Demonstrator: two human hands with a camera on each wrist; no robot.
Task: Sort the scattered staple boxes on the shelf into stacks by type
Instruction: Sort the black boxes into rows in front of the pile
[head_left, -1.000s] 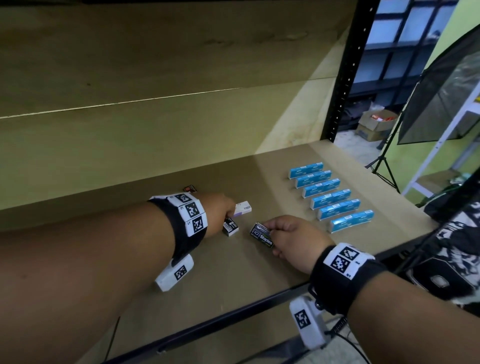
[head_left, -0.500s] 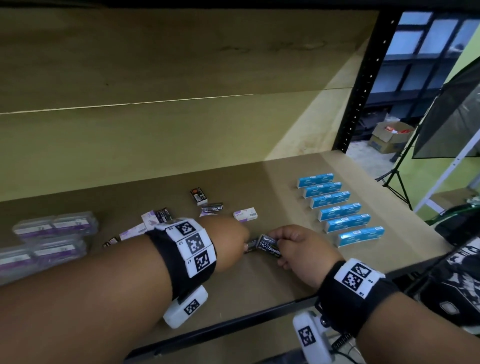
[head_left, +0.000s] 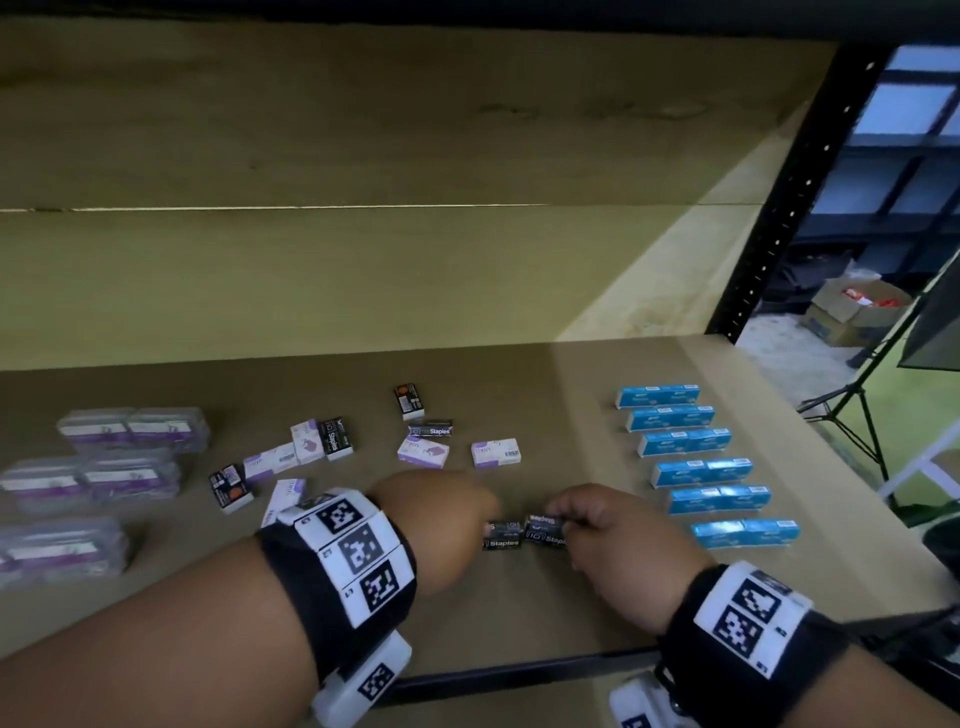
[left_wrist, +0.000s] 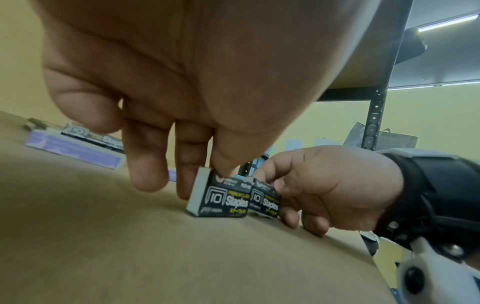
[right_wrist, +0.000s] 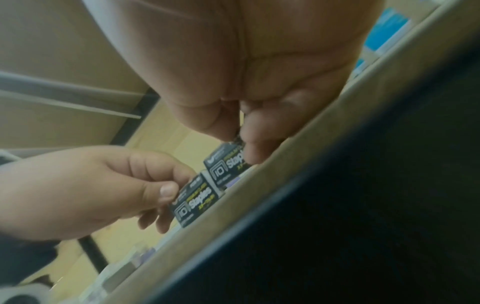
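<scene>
Black-box sorting step: left hand (left_wrist: 166, 115) pinches one small black cardboard staple box (left_wrist: 221, 197), right hand (left_wrist: 327, 189) pinches its twin (left_wrist: 265, 200), touching, near the brown shelf (head_left: 519, 613) front edge. Next, probably stack one atop the other squarely.

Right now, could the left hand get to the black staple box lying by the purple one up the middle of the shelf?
Probably yes. The black staple box lies uncovered behind the left hand, with bare shelf between, but that hand is pinching another black box and must release it first.
</scene>
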